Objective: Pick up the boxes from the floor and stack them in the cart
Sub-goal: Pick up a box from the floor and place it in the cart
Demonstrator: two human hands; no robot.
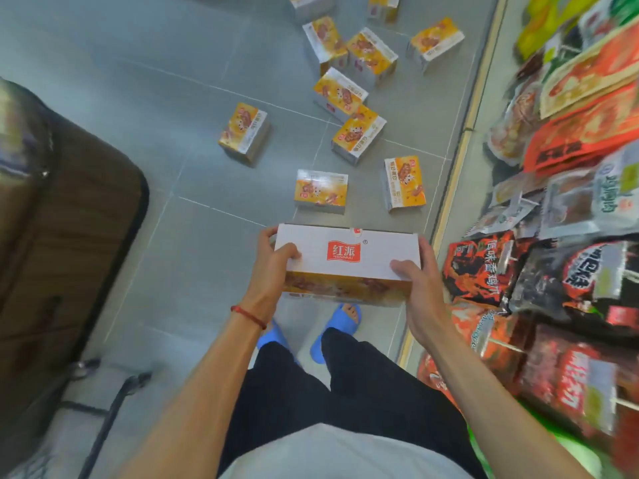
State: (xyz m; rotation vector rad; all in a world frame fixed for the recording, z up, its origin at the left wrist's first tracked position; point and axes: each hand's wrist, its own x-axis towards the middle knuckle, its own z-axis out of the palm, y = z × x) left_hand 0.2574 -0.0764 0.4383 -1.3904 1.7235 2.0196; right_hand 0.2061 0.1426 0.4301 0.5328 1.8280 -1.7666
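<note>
1. Both hands hold 1 box (349, 257) in the middle of the frame. The left hand (276, 261) grips its left end and the right hand (415, 281) grips its right end, so its long side runs left to right.
2. The brown cart (69, 219) sits at the left edge. The left hand is nearer to it, so I think the box must swing left.
3. More boxes (321, 190) lie on the floor (138, 98) in the upper middle.

Grey tiled floor (131, 108) with a bunch of orange-and-white snack boxes (321, 191) scattered across it, mostly bunched up toward the far end. One lone box (244, 132) sits off by itself, and a pair of blue slippers (340, 324) stands on the tiles too.
</note>
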